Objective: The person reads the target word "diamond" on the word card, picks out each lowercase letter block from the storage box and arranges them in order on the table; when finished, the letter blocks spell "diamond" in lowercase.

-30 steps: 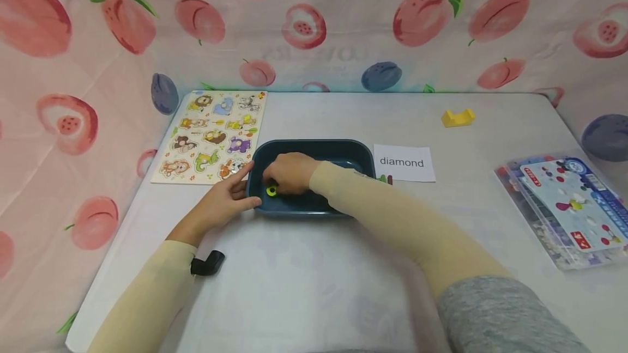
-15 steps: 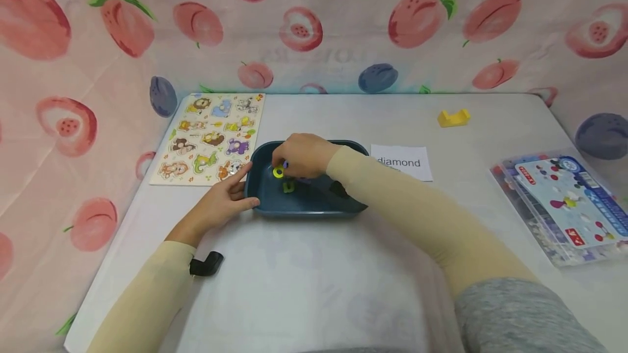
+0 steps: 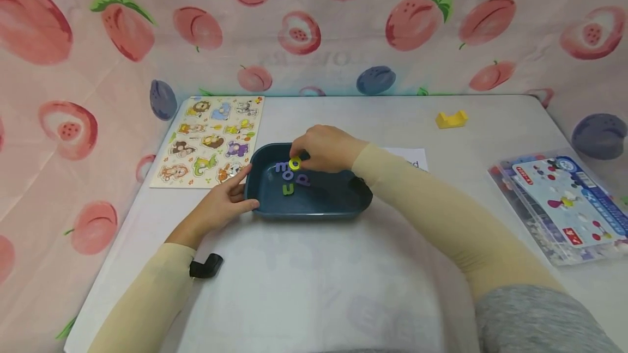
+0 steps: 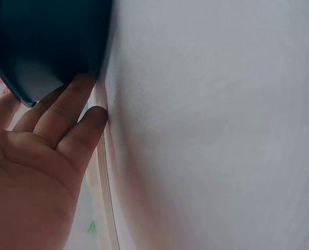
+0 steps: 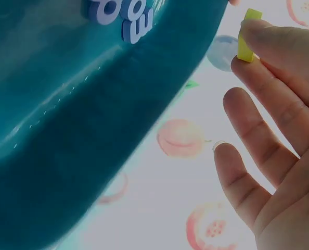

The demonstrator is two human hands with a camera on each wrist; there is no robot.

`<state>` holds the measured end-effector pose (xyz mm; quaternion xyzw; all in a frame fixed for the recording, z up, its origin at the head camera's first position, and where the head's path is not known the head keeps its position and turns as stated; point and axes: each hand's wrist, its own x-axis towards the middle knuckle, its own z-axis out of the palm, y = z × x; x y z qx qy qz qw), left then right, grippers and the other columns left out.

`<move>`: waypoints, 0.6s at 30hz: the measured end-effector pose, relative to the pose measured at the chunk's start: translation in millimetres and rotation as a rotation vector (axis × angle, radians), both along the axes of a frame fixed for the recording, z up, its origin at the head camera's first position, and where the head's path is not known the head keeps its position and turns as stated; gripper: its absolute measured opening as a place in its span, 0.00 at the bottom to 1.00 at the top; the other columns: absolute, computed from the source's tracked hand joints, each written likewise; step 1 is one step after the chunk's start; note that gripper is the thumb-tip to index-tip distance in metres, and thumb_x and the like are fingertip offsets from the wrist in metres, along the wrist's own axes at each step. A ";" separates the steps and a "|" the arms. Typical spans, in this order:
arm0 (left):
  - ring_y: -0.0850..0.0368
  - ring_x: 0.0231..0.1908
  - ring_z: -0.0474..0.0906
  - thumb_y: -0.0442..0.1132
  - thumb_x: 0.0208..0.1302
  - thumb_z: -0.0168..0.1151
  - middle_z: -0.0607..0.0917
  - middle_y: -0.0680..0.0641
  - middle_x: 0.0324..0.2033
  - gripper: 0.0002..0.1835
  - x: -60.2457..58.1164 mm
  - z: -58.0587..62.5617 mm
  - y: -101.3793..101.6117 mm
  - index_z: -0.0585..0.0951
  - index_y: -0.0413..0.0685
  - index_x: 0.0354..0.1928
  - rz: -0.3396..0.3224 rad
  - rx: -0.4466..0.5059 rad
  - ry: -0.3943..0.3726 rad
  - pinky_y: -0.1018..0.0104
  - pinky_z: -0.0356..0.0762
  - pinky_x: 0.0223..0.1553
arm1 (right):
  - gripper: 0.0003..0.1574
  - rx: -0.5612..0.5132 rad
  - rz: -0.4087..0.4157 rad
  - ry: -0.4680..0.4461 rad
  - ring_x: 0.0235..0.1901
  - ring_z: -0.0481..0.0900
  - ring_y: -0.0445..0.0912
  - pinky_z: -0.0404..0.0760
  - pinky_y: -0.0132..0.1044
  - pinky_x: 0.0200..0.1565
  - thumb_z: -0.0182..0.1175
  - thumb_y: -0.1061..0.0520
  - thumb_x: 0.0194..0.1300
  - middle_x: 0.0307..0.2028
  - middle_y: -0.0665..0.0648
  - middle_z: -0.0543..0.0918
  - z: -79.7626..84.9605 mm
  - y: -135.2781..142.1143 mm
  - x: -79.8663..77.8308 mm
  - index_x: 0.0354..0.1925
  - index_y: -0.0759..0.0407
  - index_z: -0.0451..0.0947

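A dark teal tray (image 3: 314,215) stands mid-table. My left hand (image 3: 228,200) rests against its left end, the thumb at the front corner and the fingers stretched along the side. In the left wrist view, the fingertips (image 4: 82,83) touch the tray's outer wall. My right hand (image 3: 327,148) pinches a yellow letter o (image 3: 291,166) above the tray's back part. The right wrist view shows this yellow piece (image 5: 245,47) edge-on between thumb and finger. Inside the tray lie a purple m (image 3: 282,167), two more purple letters and a green letter (image 3: 288,190).
An animal puzzle board (image 3: 211,140) lies left of the tray. Behind the right forearm, a white word card (image 3: 412,154) is partly covered. A yellow notched block (image 3: 451,120) sits at the back right, and a clear plastic box (image 3: 559,206) at the right.
My right hand has lifted from the tray's left part and moved right and back with the yellow letter o. Letters in the tray have come into sight. The left hand stays put.
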<state>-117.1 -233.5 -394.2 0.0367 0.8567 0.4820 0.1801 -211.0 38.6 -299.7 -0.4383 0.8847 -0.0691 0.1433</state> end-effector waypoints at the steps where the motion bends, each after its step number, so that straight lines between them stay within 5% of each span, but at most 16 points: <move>1: 0.39 0.63 0.73 0.47 0.64 0.71 0.72 0.32 0.66 0.50 0.0 0.0 0.0 0.51 0.66 0.80 0.000 -0.004 -0.001 0.43 0.68 0.62 | 0.20 -0.001 -0.011 -0.001 0.49 0.78 0.48 0.74 0.42 0.59 0.65 0.51 0.69 0.51 0.51 0.85 0.8 2.9 0.5 0.58 0.53 0.83; 18: 0.38 0.63 0.73 0.47 0.64 0.71 0.71 0.31 0.66 0.50 1.5 0.1 0.1 0.50 0.66 0.80 -0.009 -0.017 0.017 0.42 0.68 0.62 | 0.20 -0.093 -0.144 -0.022 0.56 0.78 0.51 0.71 0.46 0.63 0.65 0.54 0.68 0.54 0.55 0.84 -0.4 54.0 4.4 0.56 0.58 0.83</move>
